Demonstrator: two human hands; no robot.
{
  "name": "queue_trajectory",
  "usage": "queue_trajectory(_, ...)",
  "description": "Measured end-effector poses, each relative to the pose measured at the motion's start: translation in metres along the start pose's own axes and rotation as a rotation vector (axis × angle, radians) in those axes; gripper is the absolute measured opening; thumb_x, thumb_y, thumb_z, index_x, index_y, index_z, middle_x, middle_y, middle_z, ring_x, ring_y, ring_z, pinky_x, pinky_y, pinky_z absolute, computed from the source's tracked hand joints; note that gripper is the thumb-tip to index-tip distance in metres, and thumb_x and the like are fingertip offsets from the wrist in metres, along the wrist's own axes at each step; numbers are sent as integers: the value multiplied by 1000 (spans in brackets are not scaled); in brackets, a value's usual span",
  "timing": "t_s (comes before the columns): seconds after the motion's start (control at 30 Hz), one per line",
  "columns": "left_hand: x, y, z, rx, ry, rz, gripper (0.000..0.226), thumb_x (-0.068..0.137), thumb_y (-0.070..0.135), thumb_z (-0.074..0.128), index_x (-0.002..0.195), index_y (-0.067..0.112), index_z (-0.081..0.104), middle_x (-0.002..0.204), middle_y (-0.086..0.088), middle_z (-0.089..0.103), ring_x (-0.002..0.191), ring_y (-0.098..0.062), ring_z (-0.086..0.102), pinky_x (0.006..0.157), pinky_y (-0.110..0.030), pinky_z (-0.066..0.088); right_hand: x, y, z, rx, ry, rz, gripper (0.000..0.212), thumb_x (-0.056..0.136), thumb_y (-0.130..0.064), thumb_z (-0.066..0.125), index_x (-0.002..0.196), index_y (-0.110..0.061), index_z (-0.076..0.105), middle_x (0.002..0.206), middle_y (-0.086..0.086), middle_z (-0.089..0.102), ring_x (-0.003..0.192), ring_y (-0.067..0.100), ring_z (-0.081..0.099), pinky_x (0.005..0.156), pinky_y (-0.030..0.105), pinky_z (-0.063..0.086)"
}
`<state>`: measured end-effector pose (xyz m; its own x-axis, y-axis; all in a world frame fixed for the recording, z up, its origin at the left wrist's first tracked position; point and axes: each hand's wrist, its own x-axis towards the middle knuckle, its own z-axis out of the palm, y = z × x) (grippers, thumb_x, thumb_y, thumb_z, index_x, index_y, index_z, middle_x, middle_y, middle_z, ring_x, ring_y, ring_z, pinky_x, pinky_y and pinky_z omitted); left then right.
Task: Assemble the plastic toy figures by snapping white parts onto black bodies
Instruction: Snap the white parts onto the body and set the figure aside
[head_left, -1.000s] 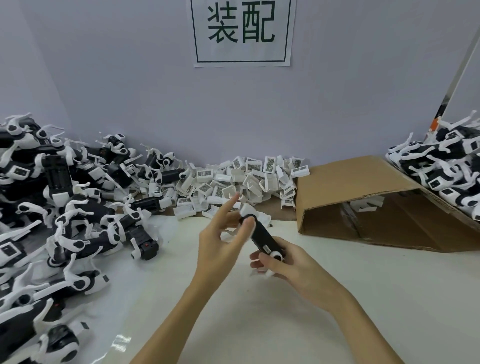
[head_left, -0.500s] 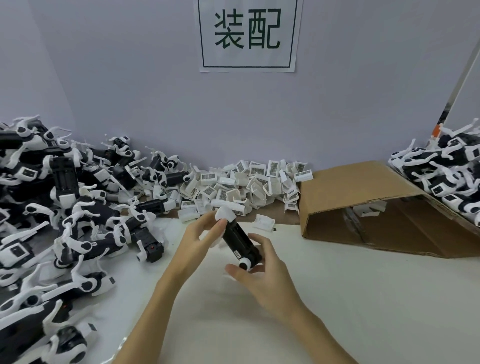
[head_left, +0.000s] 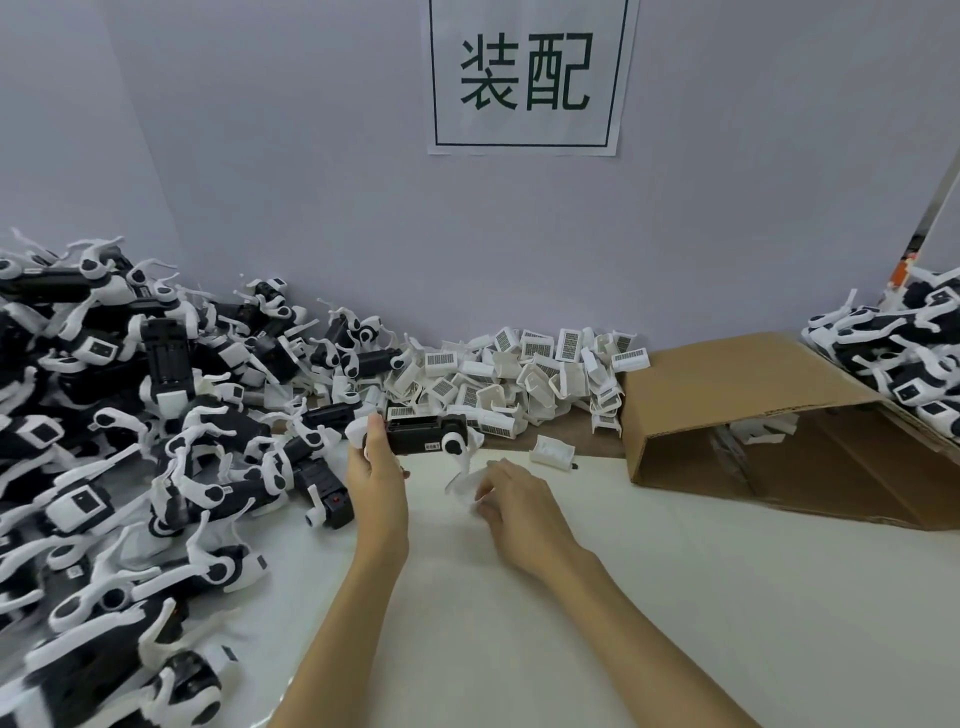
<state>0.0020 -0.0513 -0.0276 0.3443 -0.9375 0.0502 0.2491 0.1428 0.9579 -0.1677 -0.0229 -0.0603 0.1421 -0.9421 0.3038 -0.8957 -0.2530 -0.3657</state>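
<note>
My left hand (head_left: 375, 470) grips one end of a black toy body (head_left: 422, 435), held level above the white table, with a white cap at its left end and a white round joint at its right end. A white leg hangs down from that joint. My right hand (head_left: 511, 499) sits just right of and below the body, and its fingertips pinch the lower end of that white leg (head_left: 464, 480). A heap of loose white parts with barcode labels (head_left: 524, 379) lies against the back wall.
A big pile of black-and-white figures (head_left: 130, 431) fills the left side. An open cardboard box (head_left: 769, 421) lies on its side at the right, with more figures (head_left: 904, 364) piled behind it. One white part (head_left: 553, 451) lies alone near the box.
The black body has swung from a steep slant to level. My left hand now holds its left end, and my right hand has let go of the body and dropped to the white leg.
</note>
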Motion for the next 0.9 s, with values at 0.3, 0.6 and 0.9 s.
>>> queue_trajectory(0.3, 0, -7, 8, 49, -28, -22, 48, 108, 58, 45, 86, 16, 54, 77, -2, 44, 70, -17, 53, 78, -33, 48, -51, 31, -28, 340, 121, 199, 40, 84, -56, 78, 111, -40, 54, 98, -11, 57, 86, 7, 58, 79, 28, 53)
queue_trajectory(0.6, -39, -18, 31, 183, -265, 9, 50, 103, 66, 43, 94, 18, 56, 77, 4, 48, 74, -15, 51, 72, -30, 42, -76, 46, -63, 879, 380, 349, 24, 93, -22, 78, 113, -27, 66, 112, -9, 71, 101, 8, 68, 77, 16, 52)
queue_trajectory(0.9, -71, -21, 46, 303, -425, 60, 63, 81, 85, 37, 97, 25, 51, 65, 27, 58, 62, -1, 53, 79, -42, 46, -80, 41, -84, 1166, 603, 318, 29, 92, -24, 78, 120, -22, 68, 113, -10, 76, 110, 7, 71, 93, 28, 55)
